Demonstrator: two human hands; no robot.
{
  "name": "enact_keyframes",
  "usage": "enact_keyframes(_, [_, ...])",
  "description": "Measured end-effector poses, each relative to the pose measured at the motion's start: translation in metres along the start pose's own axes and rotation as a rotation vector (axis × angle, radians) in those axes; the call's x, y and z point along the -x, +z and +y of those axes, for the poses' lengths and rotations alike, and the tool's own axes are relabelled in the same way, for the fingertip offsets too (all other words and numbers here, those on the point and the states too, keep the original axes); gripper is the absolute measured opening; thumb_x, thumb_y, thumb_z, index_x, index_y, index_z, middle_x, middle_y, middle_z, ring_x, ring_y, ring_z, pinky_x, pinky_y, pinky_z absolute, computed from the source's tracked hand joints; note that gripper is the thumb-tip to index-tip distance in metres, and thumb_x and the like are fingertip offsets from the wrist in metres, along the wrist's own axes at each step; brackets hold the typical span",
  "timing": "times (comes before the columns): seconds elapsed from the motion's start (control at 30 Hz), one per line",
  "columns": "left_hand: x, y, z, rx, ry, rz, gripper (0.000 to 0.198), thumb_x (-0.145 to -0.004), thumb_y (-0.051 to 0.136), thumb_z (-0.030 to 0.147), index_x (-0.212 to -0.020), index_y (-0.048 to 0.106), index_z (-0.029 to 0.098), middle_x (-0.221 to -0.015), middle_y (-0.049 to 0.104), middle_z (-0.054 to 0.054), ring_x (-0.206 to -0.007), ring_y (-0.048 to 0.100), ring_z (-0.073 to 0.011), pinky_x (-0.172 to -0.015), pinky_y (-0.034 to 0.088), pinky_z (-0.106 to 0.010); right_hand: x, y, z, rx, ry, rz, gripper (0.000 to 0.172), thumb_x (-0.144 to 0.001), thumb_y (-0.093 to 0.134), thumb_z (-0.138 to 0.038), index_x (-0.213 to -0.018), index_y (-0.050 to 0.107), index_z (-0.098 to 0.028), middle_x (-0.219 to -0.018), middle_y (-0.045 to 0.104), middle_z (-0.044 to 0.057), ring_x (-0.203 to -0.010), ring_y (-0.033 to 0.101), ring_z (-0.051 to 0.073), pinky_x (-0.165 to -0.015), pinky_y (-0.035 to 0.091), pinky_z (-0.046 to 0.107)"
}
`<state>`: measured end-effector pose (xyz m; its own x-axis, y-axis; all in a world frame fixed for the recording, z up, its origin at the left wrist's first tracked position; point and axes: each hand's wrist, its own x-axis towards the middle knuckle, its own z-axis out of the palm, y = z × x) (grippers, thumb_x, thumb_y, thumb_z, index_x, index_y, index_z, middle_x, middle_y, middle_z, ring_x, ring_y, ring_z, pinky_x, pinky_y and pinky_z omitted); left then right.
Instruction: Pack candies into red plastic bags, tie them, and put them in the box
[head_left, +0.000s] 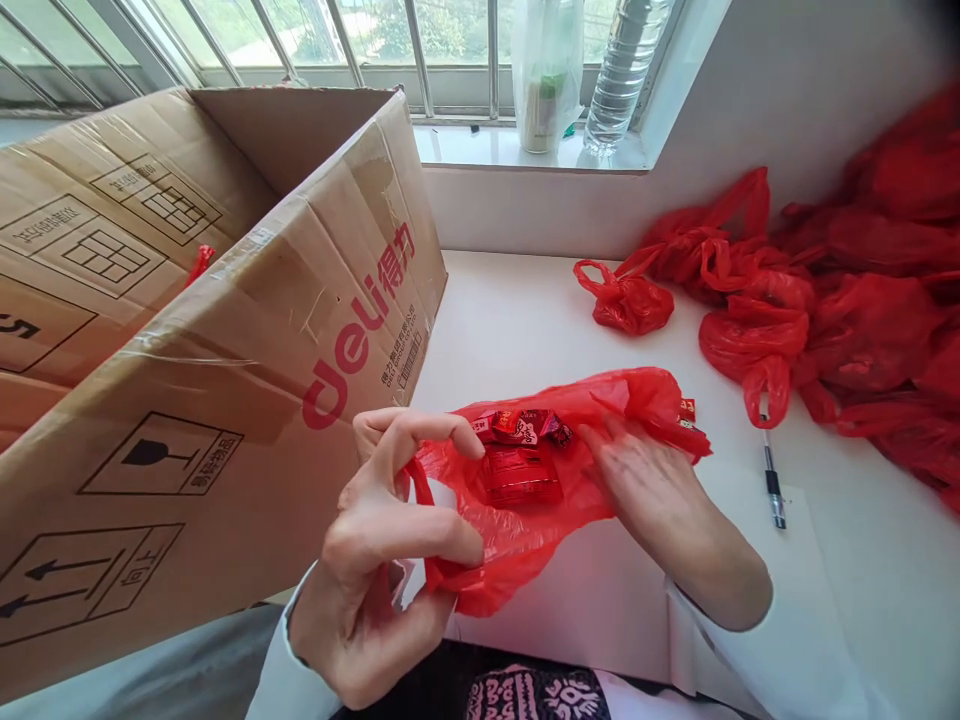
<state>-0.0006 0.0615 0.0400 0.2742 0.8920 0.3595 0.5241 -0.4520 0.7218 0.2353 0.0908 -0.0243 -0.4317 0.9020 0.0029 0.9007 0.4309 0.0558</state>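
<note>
My left hand grips one side of a thin red plastic bag, its fingers curled around the edge and a handle loop. The bag's mouth faces me, spread wide. Inside lie a red shiny packet and several small wrapped sweets in dark red and pink wrappers. At the bag's right side my right hand reaches in, fingers stretched out against the plastic and partly hidden by it. A small red-and-white wrapped piece shows just beyond the bag's right edge.
A big open carton stands at the left, with a bit of red plastic inside. Tied red bags pile up at the right; a small one sits apart. A pen lies on the white table. A water bottle stands on the windowsill.
</note>
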Motion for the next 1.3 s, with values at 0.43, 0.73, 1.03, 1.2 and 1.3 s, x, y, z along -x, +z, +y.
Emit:
enact_keyframes(0.43, [-0.017,-0.025,-0.019,0.729,-0.110,-0.403,0.015,-0.085,0.055,0.025,-0.071,0.055,0.021,-0.094,0.058,-0.006,-0.092,0.057,-0.0226,-0.080,0.051,-0.037,0.000,-0.039,0.064,-0.337,0.252,0.274,0.028,-0.080,0.049,-0.007,-0.097,0.065,-0.023,-0.091,0.069,0.002,-0.078,0.063,0.020,-0.067,0.045,0.031])
enact_keyframes(0.73, [-0.035,-0.032,-0.004,1.166,-0.509,0.090,0.013,-0.084,0.061,0.032,-0.088,0.071,0.025,-0.086,0.076,0.004,-0.100,0.069,-0.0209,-0.088,0.059,-0.031,0.016,-0.098,0.070,-1.308,0.164,0.470,0.010,-0.087,0.060,-0.037,-0.080,0.060,-0.030,-0.079,0.059,0.000,-0.072,0.056,0.016,-0.059,0.048,0.025])
enact_keyframes(1.03, [-0.059,0.009,0.036,0.611,-0.292,0.152,0.015,-0.089,0.054,0.034,-0.079,0.051,0.022,-0.065,0.049,0.006,-0.051,0.043,-0.0058,-0.042,0.036,-0.013,-0.017,-0.158,0.013,-0.855,-0.659,0.322,0.003,-0.090,0.058,-0.018,-0.090,0.061,-0.018,-0.086,0.063,-0.001,-0.074,0.056,0.007,-0.066,0.046,0.019])
enact_keyframes(1.2, [-0.036,-0.008,0.035,0.494,-0.198,-0.280,0.005,-0.082,0.053,0.026,-0.082,0.057,0.023,-0.079,0.059,0.003,-0.073,0.055,-0.0153,-0.065,0.051,-0.024,-0.047,-0.152,-0.010,-0.808,-0.673,0.336,0.010,-0.091,0.054,-0.017,-0.084,0.061,-0.014,-0.079,0.061,-0.002,-0.067,0.052,0.004,-0.061,0.040,0.017])
enact_keyframes(1.3, [-0.026,-0.015,0.032,0.387,-0.226,-0.338,0.018,-0.079,0.060,0.030,-0.095,0.060,0.024,-0.088,0.063,0.001,-0.078,0.058,-0.0182,-0.067,0.052,-0.027,-0.052,-0.149,-0.019,-0.895,-0.582,0.310,0.011,-0.088,0.055,-0.015,-0.079,0.061,-0.013,-0.074,0.063,-0.003,-0.064,0.053,0.004,-0.059,0.039,0.017])
